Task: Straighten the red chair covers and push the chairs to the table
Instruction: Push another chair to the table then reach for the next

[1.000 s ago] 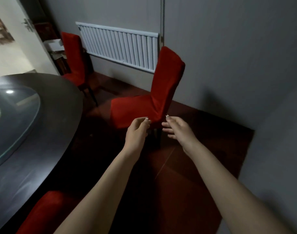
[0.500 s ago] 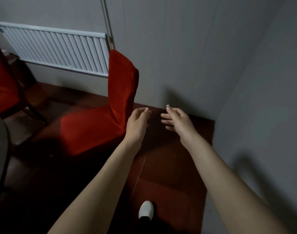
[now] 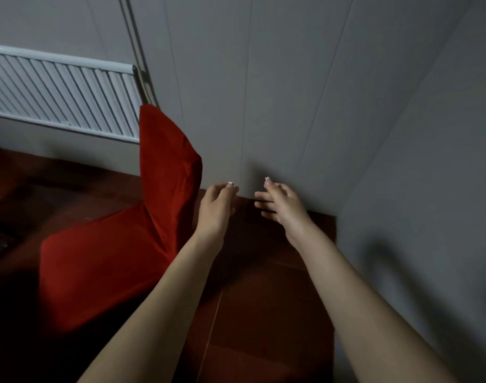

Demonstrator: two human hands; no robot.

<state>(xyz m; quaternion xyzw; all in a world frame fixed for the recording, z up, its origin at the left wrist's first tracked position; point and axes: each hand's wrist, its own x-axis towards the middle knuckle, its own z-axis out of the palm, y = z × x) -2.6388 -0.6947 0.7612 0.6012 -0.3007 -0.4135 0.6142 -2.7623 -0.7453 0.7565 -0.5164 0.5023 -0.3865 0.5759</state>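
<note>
Both your arms reach forward, palms facing each other. Your left hand and right hand hold nothing, fingers loosely bent. The chair stands near the floor's far edge, just left of your left hand.

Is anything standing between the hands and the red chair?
Nothing visible does. The left hand is just right of the chair, by its back; the right hand is farther right. Both are empty.

Dim, flat indoor light; soft shadow on right wall; floor murky; wide-angle bending at edges; slight softness.
</note>
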